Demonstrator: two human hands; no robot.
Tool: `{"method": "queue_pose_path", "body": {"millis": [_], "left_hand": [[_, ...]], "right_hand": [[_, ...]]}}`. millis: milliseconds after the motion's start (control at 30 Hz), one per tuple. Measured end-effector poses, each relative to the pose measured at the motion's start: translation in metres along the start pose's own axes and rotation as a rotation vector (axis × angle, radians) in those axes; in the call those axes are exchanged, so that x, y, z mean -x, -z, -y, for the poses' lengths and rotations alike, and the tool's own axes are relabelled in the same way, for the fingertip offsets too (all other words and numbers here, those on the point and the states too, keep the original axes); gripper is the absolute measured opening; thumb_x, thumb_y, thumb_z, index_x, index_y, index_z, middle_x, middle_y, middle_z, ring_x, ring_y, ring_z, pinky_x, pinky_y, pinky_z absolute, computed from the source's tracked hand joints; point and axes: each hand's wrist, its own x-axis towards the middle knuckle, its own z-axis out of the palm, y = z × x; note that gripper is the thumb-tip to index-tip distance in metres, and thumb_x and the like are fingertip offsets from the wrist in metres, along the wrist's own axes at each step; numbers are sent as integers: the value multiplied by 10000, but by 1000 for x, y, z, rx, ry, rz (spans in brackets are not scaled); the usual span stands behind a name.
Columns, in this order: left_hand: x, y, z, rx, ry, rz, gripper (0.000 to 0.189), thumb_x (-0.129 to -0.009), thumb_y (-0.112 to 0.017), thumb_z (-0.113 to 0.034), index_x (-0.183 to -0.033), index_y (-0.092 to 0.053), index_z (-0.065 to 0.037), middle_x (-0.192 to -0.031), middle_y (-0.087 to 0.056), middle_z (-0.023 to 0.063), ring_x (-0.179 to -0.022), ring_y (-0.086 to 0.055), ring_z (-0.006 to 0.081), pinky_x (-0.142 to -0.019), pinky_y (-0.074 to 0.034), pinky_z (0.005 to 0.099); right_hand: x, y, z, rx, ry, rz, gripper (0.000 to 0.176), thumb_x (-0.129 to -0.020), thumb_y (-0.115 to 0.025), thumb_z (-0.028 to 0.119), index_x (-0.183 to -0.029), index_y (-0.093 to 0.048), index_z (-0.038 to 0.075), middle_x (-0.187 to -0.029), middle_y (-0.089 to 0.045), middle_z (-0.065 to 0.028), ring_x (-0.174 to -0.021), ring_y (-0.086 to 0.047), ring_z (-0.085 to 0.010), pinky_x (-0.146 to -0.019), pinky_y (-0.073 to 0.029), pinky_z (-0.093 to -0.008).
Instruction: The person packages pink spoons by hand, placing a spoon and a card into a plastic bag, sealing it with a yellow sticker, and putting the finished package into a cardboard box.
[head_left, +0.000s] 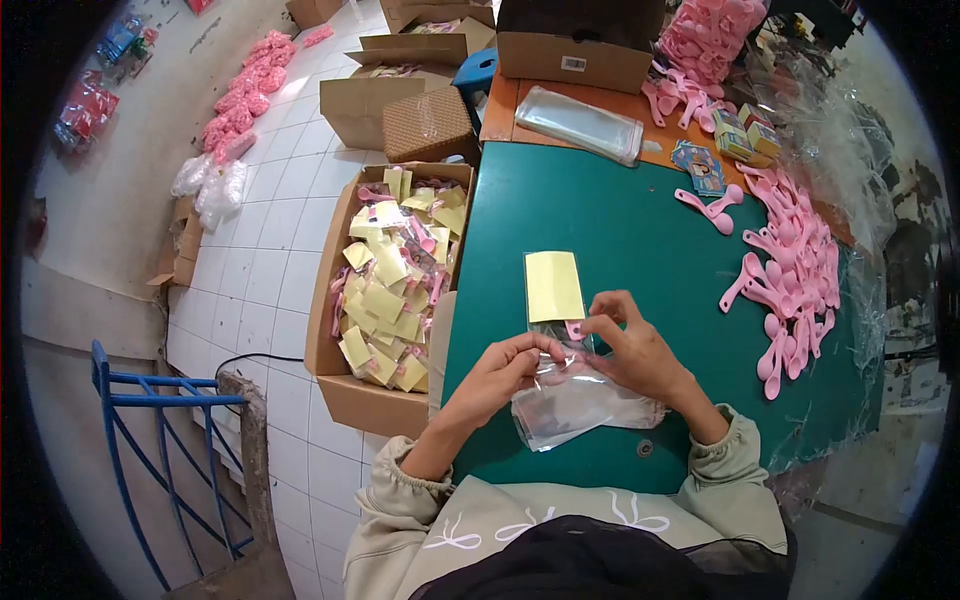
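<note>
A clear bag with a yellow card (554, 286) in it lies on the green table (620, 210) just beyond my hands. The pink end of a spoon (575, 329) shows below the card, beside my right fingers. My left hand (505, 375) pinches the clear plastic at the bag's near end. My right hand (638, 350) is bent over the same plastic, its thumb and fingers curled at the bag's right side. Under both hands lies a stack of flat clear bags (575, 410), partly covered by them.
A carton (343, 400) full of bagged yellow cards and pink spoons stands left of the table. Loose pink spoons (790, 260) are piled at the right. Farther back are small cards (700, 168), clear sleeves (580, 122) and a brown box (575, 50).
</note>
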Motion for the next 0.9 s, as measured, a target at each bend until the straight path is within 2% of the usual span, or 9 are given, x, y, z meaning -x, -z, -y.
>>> {"method": "queue_pose_path", "body": {"millis": [33,133,233,333,433,533,633,833,900], "left_hand": [[4,-2,-4,38,-34,53,251,-969,-289,-92,-1067,-505,-10,-1050,-587,83,-1050,-592,178,-908,-472,292],[12,2,-3,193,-56,110,184,-969,-348,-100,-1081,-473,-25,-1011,-587,79,-1014,-609,189,-843,-499,284],[9,2,3,-166,-218,-25,176,-937,-458,-87,-1108,-438,-50,-968,-597,105,-887,-612,121,-711,-495,227],[6,-5,-7,-610,-169,-128,190,-885,-550,-60,-1056,-471,-35,-940,-604,95,-816,-610,104,-622,-486,227],[3,-4,-4,-801,-307,-189,164,-846,-598,-54,-978,-508,-16,-911,-603,79,-751,-592,103,-578,-479,230],[0,-6,5,-794,-396,-299,130,-827,-616,-55,-916,-531,-16,-903,-601,58,-714,-572,112,-582,-480,229],[-4,-7,12,-721,-434,-326,151,-818,-635,-71,-905,-524,-16,-887,-595,68,-747,-588,121,-587,-483,230],[-8,-14,2,-635,-341,-423,161,-821,-643,-67,-898,-525,11,-868,-594,75,-801,-604,106,-615,-520,238],[-10,-10,7,-518,-331,-357,147,-829,-634,-55,-904,-527,12,-865,-598,62,-798,-597,95,-637,-531,239]], "right_hand": [[-1,-3,-3,-6,49,-6,320,-710,-731,71,-962,-535,49,-1014,-459,-118,-824,-565,-261,-718,-506,-330],[2,3,-6,-141,-55,-41,191,-737,-704,47,-871,-568,29,-971,-477,-104,-819,-568,-232,-720,-500,-309],[5,3,-9,-207,-48,-71,180,-742,-700,37,-870,-575,16,-969,-476,-104,-804,-568,-219,-713,-494,-300],[5,4,-8,-245,-56,-63,159,-746,-695,28,-852,-580,3,-975,-474,-97,-785,-567,-187,-720,-488,-288],[5,11,-4,-293,-148,-22,146,-757,-679,16,-858,-575,-8,-966,-496,-103,-790,-576,-161,-696,-499,-275],[9,2,-3,-468,-356,-80,111,-807,-644,27,-867,-562,-18,-903,-561,-96,-782,-604,-129,-658,-515,-259],[15,-10,-6,-797,-547,-115,107,-866,-600,64,-871,-545,-28,-813,-609,-81,-750,-631,-123,-629,-528,-247],[9,-10,1,-819,-582,-105,133,-900,-571,101,-864,-537,-23,-790,-618,-67,-720,-636,-116,-628,-529,-238],[9,-13,-1,-845,-580,-118,133,-896,-578,99,-862,-536,-22,-784,-620,-68,-693,-632,-109,-605,-521,-232]]}}
